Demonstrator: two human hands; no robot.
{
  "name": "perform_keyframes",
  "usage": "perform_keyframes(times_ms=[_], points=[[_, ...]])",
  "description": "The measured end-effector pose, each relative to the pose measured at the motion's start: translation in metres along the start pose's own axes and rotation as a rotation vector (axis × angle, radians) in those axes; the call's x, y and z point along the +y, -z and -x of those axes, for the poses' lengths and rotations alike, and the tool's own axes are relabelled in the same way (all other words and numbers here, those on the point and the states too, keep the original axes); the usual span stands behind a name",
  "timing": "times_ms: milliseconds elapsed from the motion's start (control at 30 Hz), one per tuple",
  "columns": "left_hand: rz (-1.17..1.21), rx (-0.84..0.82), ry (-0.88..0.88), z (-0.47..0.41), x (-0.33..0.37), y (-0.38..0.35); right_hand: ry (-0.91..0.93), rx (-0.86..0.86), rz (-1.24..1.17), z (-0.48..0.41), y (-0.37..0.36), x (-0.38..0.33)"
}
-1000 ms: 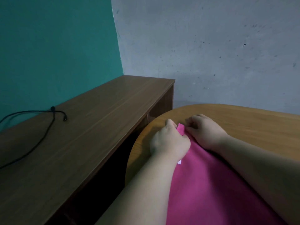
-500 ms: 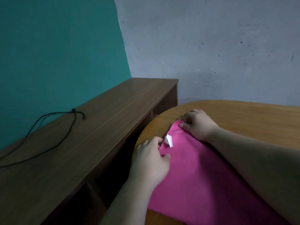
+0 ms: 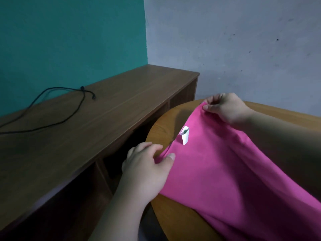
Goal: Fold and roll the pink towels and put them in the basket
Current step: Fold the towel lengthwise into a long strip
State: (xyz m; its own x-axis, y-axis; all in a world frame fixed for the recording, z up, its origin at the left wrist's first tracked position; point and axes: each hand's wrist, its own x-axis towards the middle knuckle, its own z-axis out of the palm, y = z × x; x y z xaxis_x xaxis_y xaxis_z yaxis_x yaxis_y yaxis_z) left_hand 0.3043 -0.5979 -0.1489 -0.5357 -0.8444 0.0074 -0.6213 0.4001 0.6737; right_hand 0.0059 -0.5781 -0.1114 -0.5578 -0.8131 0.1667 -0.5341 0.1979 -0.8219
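A pink towel [image 3: 225, 171] lies spread over the round wooden table [image 3: 166, 124], running off the frame at the lower right. A white label [image 3: 185, 137] sticks up near its left edge. My left hand [image 3: 147, 169] pinches the towel's near left edge between thumb and fingers. My right hand [image 3: 225, 108] pinches the far corner and holds it lifted a little above the table. No basket is in view.
A long dark wooden shelf unit [image 3: 104, 119] runs along the teal wall on the left, close to the table's edge. A black cable [image 3: 57, 108] lies on its top. A grey wall stands behind the table.
My left hand slid back along the towel's left edge toward me and now pinches it. My right hand has lifted the far corner off the table. The white label came into view.
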Motion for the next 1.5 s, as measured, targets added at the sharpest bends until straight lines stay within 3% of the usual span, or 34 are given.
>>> perform_keyframes(times_ms=[267,367,467,533,700,800,867,1033,1133,1300,1500], points=[[-0.024,-0.129,-0.107,-0.019,0.011,0.007,-0.031,-0.209,-0.703,0.005,0.04,-0.027],[0.086,-0.17,-0.158,-0.017,0.014,0.007,-0.003,-0.273,-0.767,0.013,0.052,-0.039],[0.304,-0.191,-0.206,-0.014,0.015,0.007,-0.005,-0.177,-0.762,0.011,0.057,-0.04],[0.337,-0.216,-0.238,-0.012,0.018,0.009,-0.002,-0.115,-0.63,0.012,0.055,-0.037],[0.367,-0.218,-0.2,-0.011,0.023,0.01,-0.074,-0.243,0.21,0.021,0.038,-0.021],[0.38,-0.363,-0.113,-0.011,0.019,0.013,-0.053,-0.245,0.604,0.024,0.032,-0.016],[0.388,-0.463,-0.049,-0.012,0.015,0.017,-0.025,-0.167,0.511,0.027,0.03,-0.014],[0.379,-0.482,-0.018,-0.014,0.015,0.022,0.034,0.109,0.208,0.029,0.035,-0.015],[0.497,-0.475,-0.057,-0.012,0.014,0.027,0.046,0.136,0.115,0.032,0.043,-0.021],[0.61,-0.478,-0.106,-0.008,0.011,0.041,0.073,0.117,0.352,0.032,0.044,-0.023],[0.661,-0.463,-0.094,-0.007,0.009,0.046,0.03,0.09,0.469,0.026,0.03,-0.017]])
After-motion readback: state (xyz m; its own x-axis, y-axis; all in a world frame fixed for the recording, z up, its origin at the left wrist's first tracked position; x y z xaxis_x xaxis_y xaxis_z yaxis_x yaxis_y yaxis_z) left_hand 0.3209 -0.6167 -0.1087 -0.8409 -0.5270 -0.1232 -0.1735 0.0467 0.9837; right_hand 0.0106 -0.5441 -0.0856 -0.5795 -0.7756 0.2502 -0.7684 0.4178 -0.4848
